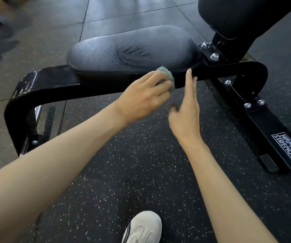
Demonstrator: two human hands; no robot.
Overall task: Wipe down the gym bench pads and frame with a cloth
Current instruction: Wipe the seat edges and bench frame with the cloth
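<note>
Left hand [141,100] holds a bunched grey cloth [167,75] in its grip, pressed on the black frame [41,81] just below the seat pad [132,48]. Right hand [185,113], fingers straight, is just right of the grip. Firm overlapping strokes along the bar likely clean best.

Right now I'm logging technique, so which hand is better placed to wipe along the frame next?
Left. The left hand grips the cloth at the frame, just below the seat pad. The right hand is open beside it and holds no cloth.
</note>
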